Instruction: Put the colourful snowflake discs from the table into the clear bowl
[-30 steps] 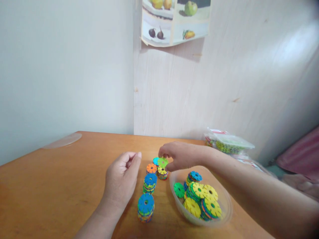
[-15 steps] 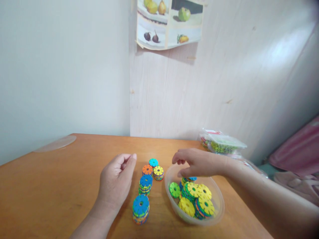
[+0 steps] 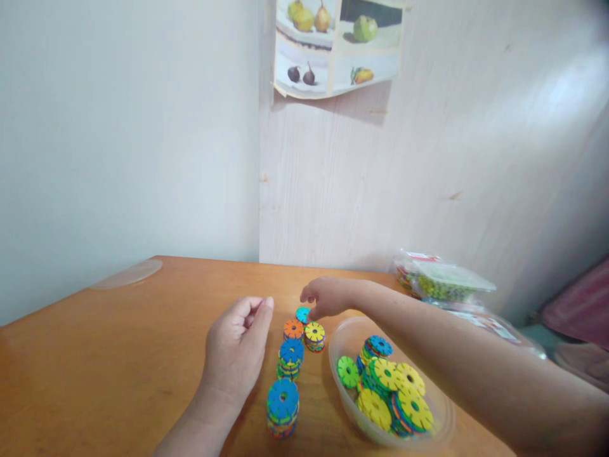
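Note:
My right hand reaches over the far end of a row of stacked notched plastic discs. Its thumb and fingers are apart with nothing visible between them, and the thumb is beside the light-blue disc; contact cannot be made out. Closer in are an orange-topped stack, a yellow-topped stack and two blue-topped stacks, one in the middle and one nearest me. Left of these, my left hand is closed, thumb against curled fingers; what they hold, if anything, is hidden.
A clear plastic bowl of loose and stacked discs stands under my right forearm. Packed clear containers sit at the table's back right. A round translucent lid lies at the back left edge. The wall rises behind the table.
My right hand has moved from above the bowl left and away to the light-blue disc. The left hand keeps its closed pose. The whole view has shifted slightly.

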Motion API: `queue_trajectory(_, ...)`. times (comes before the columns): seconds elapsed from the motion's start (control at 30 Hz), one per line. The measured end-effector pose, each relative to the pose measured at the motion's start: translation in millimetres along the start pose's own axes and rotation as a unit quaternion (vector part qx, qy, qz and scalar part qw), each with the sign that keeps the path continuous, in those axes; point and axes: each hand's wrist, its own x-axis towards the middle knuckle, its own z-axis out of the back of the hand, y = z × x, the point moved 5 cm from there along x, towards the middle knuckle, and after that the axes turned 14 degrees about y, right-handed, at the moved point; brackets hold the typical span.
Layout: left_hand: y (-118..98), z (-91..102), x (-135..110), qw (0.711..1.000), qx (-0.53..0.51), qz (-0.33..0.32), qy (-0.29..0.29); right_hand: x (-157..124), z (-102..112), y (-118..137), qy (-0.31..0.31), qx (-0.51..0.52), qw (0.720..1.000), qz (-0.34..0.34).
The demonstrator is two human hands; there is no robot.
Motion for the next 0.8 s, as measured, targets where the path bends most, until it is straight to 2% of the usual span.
queue_trajectory(0.27, -2.4, 0.0, -0.8, 1.000, -0.002, -0.012, -0.002, 17.9, -4.5, 8.7, 0.038, -0.043, 0.998, -0.014)
queue_trajectory(0.47, -2.2, 0.3, 0.1, 1.000, 0.010, -0.004, 0.002, 12.7, -2.3, 3.8, 0.015, -0.039, 0.999, -0.006)
queue_trajectory(0.57, -1.7, 0.5, 0.2, 1.000, 0.008, -0.001, 0.004, -7.3, 4.1, 0.6, -0.024, -0.017, 1.000, 0.005)
queue_trajectory(0.67, -2.2, 0.6, 0.0, 1.000, 0.004, -0.001, 0.007, -42.1, 9.3, 2.4, -0.056, 0.023, 0.998, 0.027)
queue_trajectory(0.8, -4.4, 0.8, -0.2, 1.000, 0.004, -0.004, 0.005, -89.1, 1.5, 8.2, -0.058, 0.069, 0.995, 0.046)
